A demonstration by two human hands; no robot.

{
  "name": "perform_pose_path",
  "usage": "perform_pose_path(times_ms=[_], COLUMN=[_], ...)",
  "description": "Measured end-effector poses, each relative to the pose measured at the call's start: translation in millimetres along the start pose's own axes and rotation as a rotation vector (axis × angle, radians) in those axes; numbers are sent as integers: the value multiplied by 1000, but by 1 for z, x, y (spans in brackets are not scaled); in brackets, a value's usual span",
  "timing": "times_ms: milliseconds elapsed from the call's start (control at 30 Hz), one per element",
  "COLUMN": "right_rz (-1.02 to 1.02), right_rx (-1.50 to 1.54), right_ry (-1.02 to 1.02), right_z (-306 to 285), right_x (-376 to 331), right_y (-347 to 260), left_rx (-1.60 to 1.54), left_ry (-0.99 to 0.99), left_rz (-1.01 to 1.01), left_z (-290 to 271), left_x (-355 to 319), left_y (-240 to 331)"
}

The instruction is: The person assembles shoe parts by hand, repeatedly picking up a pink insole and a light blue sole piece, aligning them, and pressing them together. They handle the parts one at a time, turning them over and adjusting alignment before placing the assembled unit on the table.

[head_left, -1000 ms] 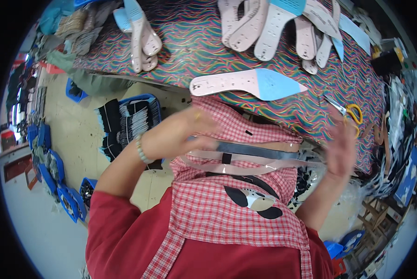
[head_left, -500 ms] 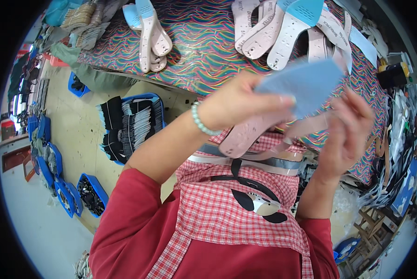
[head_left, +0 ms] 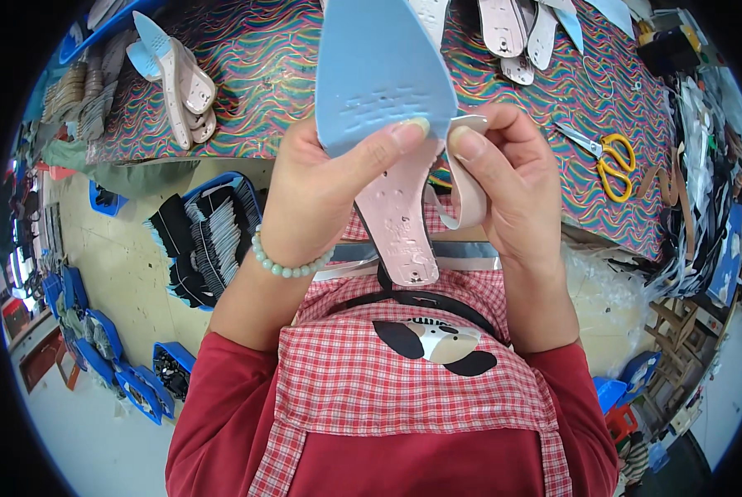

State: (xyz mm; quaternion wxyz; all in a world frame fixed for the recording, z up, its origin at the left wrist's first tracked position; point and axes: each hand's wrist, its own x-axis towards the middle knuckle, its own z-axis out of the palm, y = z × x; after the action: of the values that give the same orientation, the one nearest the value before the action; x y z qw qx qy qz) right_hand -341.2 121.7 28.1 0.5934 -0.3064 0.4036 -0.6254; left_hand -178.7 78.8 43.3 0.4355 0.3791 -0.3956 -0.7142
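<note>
A shoe insole board (head_left: pixel 383 58), blue at the wide front and pale pink along the heel, is held up over the table's front edge, heel toward me. My left hand (head_left: pixel 309 195) grips its left side, thumb pressed across the blue part near the pink. A pale, thin strip (head_left: pixel 470 199) runs in a loop beside the board's right edge. My right hand (head_left: pixel 516 178) pinches that strip between thumb and fingers, close to where blue meets pink. The fingers of my left hand are hidden beneath the board.
On the wavy-patterned table (head_left: pixel 263 91), a small stack of insole boards (head_left: pixel 190 91) lies left and more pink boards (head_left: pixel 503 29) lie at the back. Yellow-handled scissors (head_left: pixel 615 170) rest at right. A blue basket (head_left: pixel 251 186) of black and grey pieces stands on the floor, left.
The insole board has swung from slanted to nearly upright and moved left. My right hand has come in to its edge, pinching the strip. The scissors now show.
</note>
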Motion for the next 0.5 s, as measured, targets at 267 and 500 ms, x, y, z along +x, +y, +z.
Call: perform_pose_path(times_ms=[267,500], right_rz=[20,-386], right_rx=[19,-599], right_ry=[79,-5], right_z=[9,-3], right_x=[-1,-3], right_y=[-3,3], left_rx=[100,200], left_ry=[-23,-86], left_rz=[9,150], left_z=[-7,-3], left_x=[-3,-8], left_y=[-2,4])
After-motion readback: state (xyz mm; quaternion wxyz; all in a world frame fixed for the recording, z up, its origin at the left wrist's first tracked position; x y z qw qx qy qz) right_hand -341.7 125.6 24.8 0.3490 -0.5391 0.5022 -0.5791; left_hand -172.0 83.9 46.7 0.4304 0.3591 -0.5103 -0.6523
